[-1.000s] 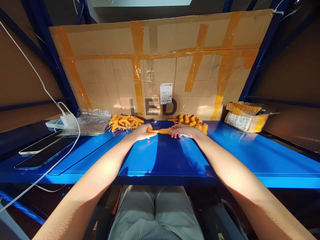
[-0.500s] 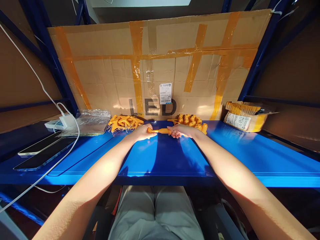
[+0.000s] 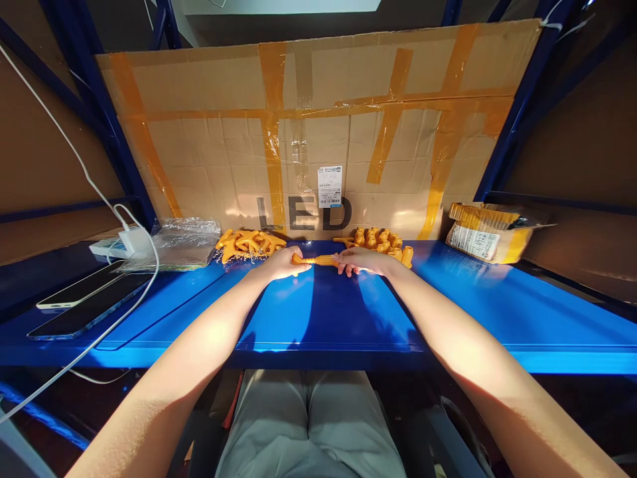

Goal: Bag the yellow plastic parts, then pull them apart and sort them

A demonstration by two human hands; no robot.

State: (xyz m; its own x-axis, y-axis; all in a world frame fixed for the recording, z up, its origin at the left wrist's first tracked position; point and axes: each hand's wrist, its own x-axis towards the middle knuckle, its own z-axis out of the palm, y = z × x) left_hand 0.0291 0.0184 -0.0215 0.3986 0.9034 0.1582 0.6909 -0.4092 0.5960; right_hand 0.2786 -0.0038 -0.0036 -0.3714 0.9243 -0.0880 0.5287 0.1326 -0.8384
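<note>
Between my two hands an orange plastic piece (image 3: 324, 261) lies level, just over the blue table. The fingers of my left hand (image 3: 283, 263) are closed on its left end. Its right end is pinched in my right hand (image 3: 362, 261), which hides that end. Behind my left hand is a pile of orange parts (image 3: 249, 244) with twisted shapes. A group of orange cylindrical parts (image 3: 381, 239) stands behind my right hand, partly covered by it.
The blue table (image 3: 199, 312) bears two phones (image 3: 94, 305), a white charger (image 3: 132, 240) with a cable and clear plastic bags (image 3: 184, 242) at left. An opened package (image 3: 488, 232) sits at right. A taped cardboard sheet (image 3: 223, 153) stands behind.
The fingers of my right hand have shifted slightly on the orange piece. My left hand stays in place.
</note>
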